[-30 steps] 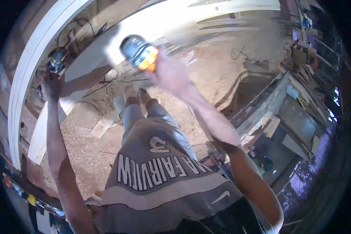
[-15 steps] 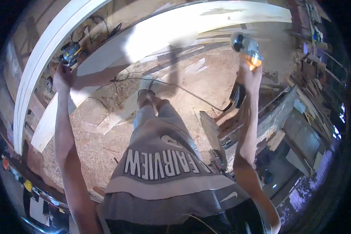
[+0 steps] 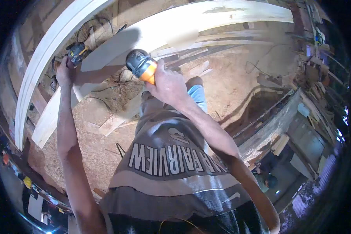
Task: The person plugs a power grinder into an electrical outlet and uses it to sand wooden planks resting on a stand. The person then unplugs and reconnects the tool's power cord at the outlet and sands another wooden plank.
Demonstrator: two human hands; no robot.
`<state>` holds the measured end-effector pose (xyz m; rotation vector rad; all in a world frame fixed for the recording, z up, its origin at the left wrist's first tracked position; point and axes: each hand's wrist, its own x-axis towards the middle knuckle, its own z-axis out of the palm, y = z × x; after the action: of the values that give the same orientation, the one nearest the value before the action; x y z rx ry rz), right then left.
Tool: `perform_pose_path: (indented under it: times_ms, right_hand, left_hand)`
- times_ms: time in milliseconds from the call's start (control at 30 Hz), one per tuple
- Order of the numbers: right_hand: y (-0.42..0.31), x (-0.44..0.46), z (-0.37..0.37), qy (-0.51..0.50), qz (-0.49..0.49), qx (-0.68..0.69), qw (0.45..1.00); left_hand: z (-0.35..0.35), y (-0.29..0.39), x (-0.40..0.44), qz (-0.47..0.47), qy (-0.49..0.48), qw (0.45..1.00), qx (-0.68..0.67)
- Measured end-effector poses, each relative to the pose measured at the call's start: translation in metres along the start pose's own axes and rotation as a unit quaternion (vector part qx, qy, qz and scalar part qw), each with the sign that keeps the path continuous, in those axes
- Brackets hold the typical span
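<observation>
My right hand is closed around the orange body of an angle grinder. Its rounded black head points up and left, beside the near edge of a long, pale, curved plank. At the left, the fingers of my left hand are curled against the lower end of a black-and-yellow power tool; its exact kind is unclear. That tool sits between the plank and a second curved, grooved white board.
Sawdust covers the floor, with wood strips and a black cord on it. A rough timber beam and piled boards stand at the right. Another person is partly visible at lower right.
My right hand has swung the grinder from the far right to the centre, in front of my body. My left hand and the black-and-yellow tool have shifted slightly right.
</observation>
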<state>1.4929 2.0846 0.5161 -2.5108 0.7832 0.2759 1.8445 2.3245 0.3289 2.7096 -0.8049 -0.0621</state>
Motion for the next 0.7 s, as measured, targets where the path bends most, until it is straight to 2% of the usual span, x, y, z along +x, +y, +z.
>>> perform_pose_path:
  times_ms: [100,167,233,267,300,333,367,400,433,500,533,567,600,633,700]
  right_hand:
    - [0.020,0.016,-0.018,-0.002,0.004,-0.012,1.000]
    - [0.049,0.021,-0.041,0.000,0.007,-0.020,1.000]
    - [0.103,0.038,-0.077,0.003,0.068,-0.030,0.997]
    - [0.121,0.040,-0.090,0.028,0.072,-0.036,0.996]
    - [0.138,0.040,-0.102,0.052,0.076,-0.041,0.995]
    - [0.156,0.042,-0.112,0.064,0.076,-0.049,0.994]
    - [0.176,0.045,-0.121,0.075,0.076,-0.057,0.993]
    - [0.198,0.046,-0.132,0.088,0.065,-0.060,0.992]
    - [0.219,0.049,-0.142,0.102,0.052,-0.063,0.991]
    - [0.254,0.054,-0.161,0.122,0.065,-0.098,0.985]
    - [0.268,0.055,-0.172,0.113,0.056,-0.094,0.987]
    - [0.279,0.055,-0.183,0.127,0.090,-0.062,0.986]
    - [0.294,0.055,-0.195,0.144,0.129,-0.029,0.981]
    - [0.311,0.054,-0.201,0.144,0.128,-0.027,0.981]
    - [0.339,0.047,-0.209,0.196,0.170,-0.051,0.964]
  left_hand:
    - [-0.010,0.026,0.001,0.001,0.018,1.000,-0.003]
    - [-0.003,0.032,0.006,-0.021,-0.007,0.999,-0.024]
    - [0.018,0.054,0.025,-0.043,0.028,0.999,0.009]
    - [0.019,0.063,0.025,-0.039,0.001,0.999,0.016]
    - [0.010,0.101,0.019,-0.035,0.051,0.998,-0.020]
    - [0.012,0.132,0.015,-0.037,0.038,0.992,-0.113]
    - [0.009,0.169,0.011,0.034,0.028,0.982,-0.186]
    - [0.006,0.205,0.012,0.139,0.025,0.973,-0.181]
    - [0.009,0.242,0.012,0.177,0.040,0.969,-0.169]
    - [0.027,0.284,0.024,0.155,-0.035,0.975,-0.159]
    - [0.018,0.313,0.024,0.128,-0.065,0.982,-0.125]
    - [0.005,0.332,0.027,0.106,-0.097,0.985,-0.092]
    - [0.015,0.337,0.041,0.133,-0.101,0.983,-0.075]
    - [0.016,0.331,0.044,0.132,-0.101,0.983,-0.072]
    - [0.008,0.331,0.050,0.144,-0.138,0.971,-0.132]
